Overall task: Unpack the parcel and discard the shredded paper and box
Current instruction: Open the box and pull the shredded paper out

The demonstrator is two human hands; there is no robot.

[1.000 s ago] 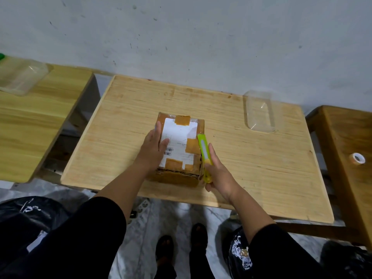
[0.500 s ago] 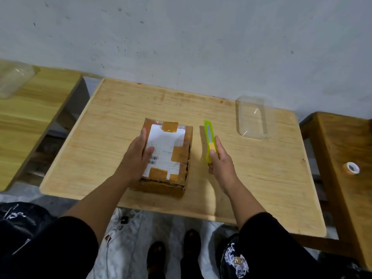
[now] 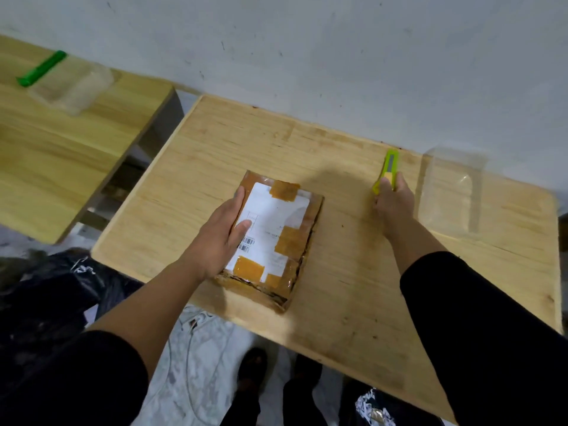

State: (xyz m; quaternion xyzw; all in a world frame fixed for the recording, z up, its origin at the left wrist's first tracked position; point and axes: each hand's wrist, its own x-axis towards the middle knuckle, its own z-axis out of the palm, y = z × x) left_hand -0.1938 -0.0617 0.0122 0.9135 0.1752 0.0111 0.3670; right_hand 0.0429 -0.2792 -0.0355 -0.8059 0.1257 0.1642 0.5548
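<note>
A taped brown cardboard parcel point(image 3: 284, 229) with a white shipping label lies near the front edge of the wooden table point(image 3: 353, 287). My left hand point(image 3: 222, 233) rests flat on the parcel's left side, fingers over the top and thumb on the label. My right hand point(image 3: 392, 206) is at the back right of the table, well clear of the parcel. It is closed around a lime-green utility knife point(image 3: 389, 166), whose tip points toward the wall.
A clear plastic container point(image 3: 448, 192) stands right of the knife hand. On a second wooden table point(image 3: 61, 155) to the left sit another clear container point(image 3: 73, 87) and a green knife point(image 3: 41, 68). Black bags point(image 3: 52, 290) lie on the floor, one by my feet holding shredded paper point(image 3: 373, 408).
My right hand has carried the green knife away from the parcel's right edge toward the back right of the table. My left hand has stayed on the parcel. The camera view has tilted.
</note>
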